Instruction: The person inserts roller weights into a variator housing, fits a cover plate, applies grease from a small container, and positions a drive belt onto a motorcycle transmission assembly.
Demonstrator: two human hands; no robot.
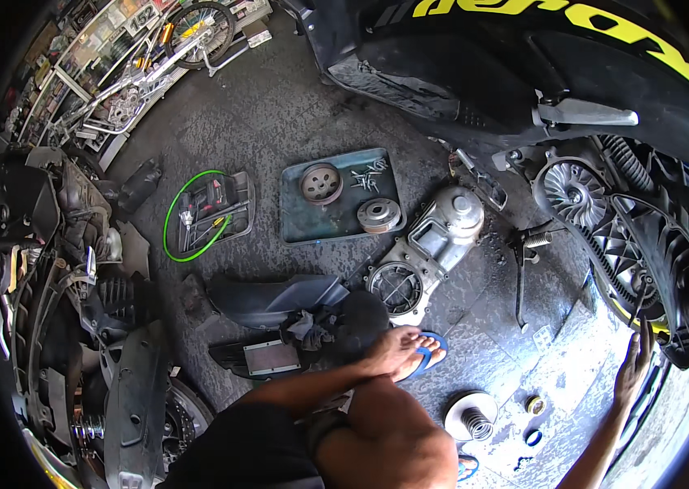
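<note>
My right hand [631, 368] reaches to the lower end of the scooter's uncovered belt drive, its fingers stretched upward near the rear shaft [644, 288]. I see nothing held in it; whether the fingertips touch metal is unclear. A finned drive pulley [575, 194] sits at the other end of the black drive belt [603, 265]. Across my bent knee, my left hand [393, 350] rests with loose fingers and no object visible in it, just above my sandalled foot. The removed silver crankcase cover [450, 231] lies on the floor beyond that foot.
A blue-green tray [299, 232] holds a clutch bell [321, 184], a clutch part [378, 215] and bolts. Left of it are a tool tray [248, 204] and a green hoop [167, 228]. A pulley with spring [473, 416] and small rings [534, 405] lie near my foot.
</note>
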